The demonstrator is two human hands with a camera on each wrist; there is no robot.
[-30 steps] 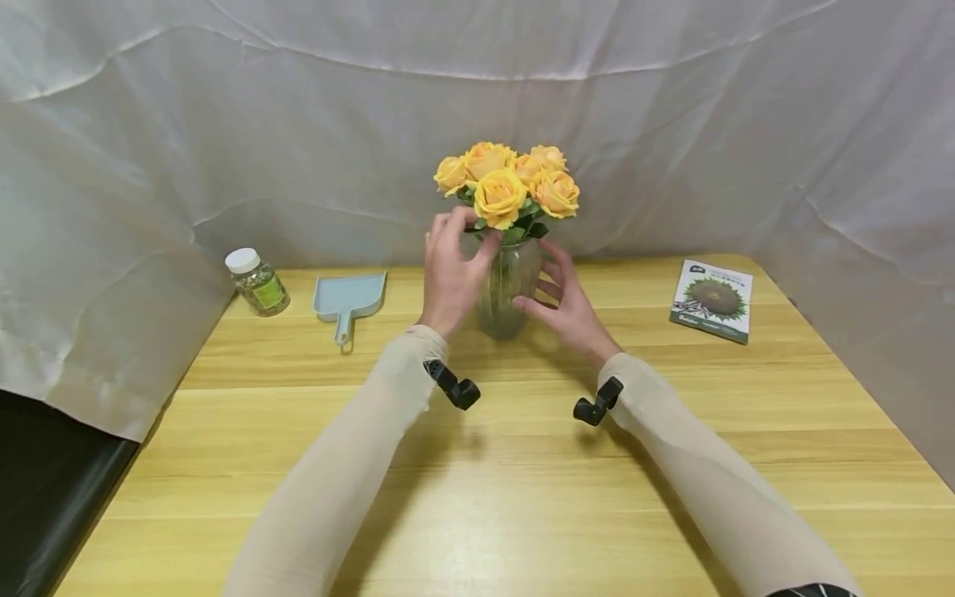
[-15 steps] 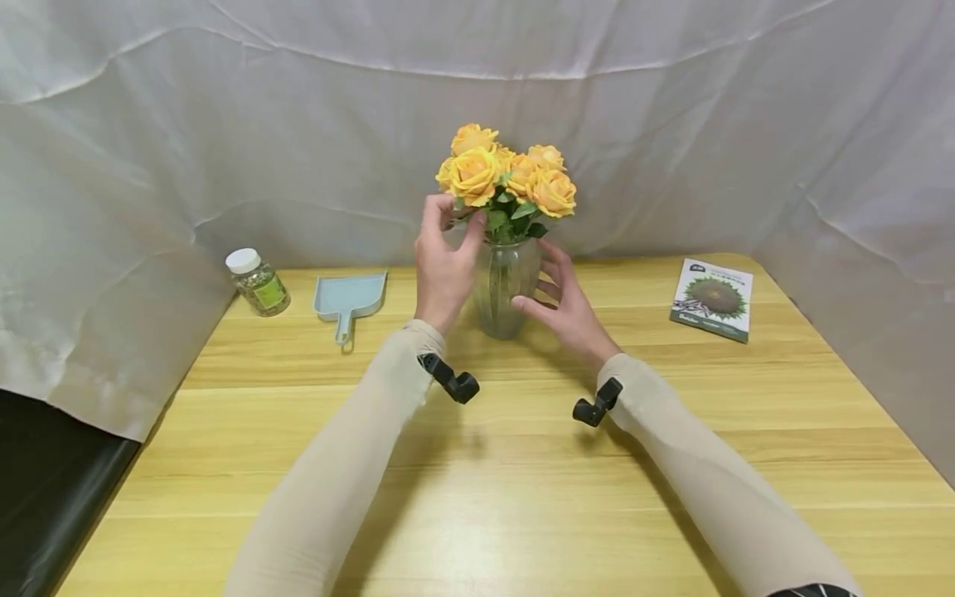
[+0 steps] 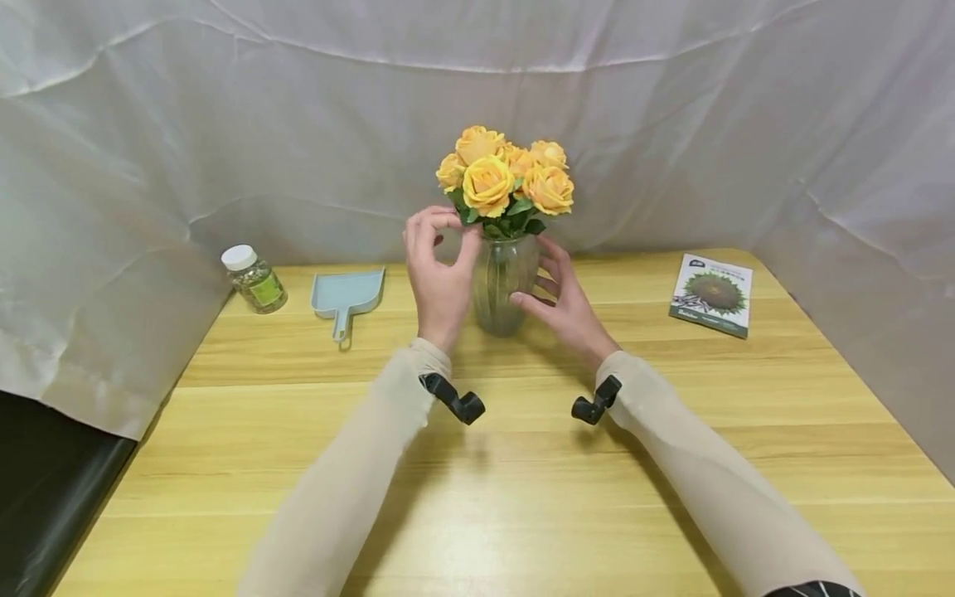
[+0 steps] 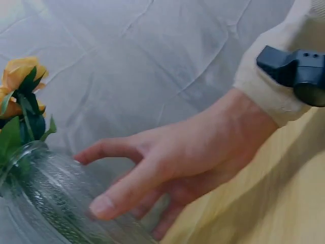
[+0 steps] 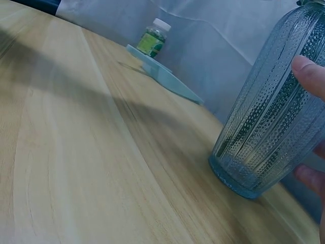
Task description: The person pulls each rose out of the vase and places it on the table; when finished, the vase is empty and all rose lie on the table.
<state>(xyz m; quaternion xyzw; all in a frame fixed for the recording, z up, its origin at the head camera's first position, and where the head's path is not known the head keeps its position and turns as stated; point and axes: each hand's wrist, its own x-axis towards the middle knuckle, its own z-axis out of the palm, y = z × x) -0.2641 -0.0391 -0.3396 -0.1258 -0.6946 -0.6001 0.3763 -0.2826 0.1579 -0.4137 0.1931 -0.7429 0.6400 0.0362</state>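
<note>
A ribbed clear glass vase (image 3: 506,286) stands upright, holding a bunch of yellow roses (image 3: 488,186) with green leaves. My left hand (image 3: 440,274) is at the vase's left, its bent index finger and thumb pinching at the leaves under the left roses, just above the rim. Leaves cover part of those fingertips. From the right side, my right hand (image 3: 564,311) grips the vase, the thumb on its front and the fingers behind. The left wrist view shows this right hand (image 4: 167,162) across the glass; the right wrist view shows its thumb (image 5: 310,76) on the vase.
At the back left are a jar (image 3: 255,282) with a white lid and a light blue dustpan (image 3: 346,297). A seed packet (image 3: 712,296) picturing a sunflower lies at the right on the wooden table (image 3: 522,497). Pale cloth (image 3: 336,124) hangs behind.
My left hand first shifted left and drew the front rose left and up. Since then that rose has swung slightly back right, and the hand sits further left. The right hand stays on the vase.
</note>
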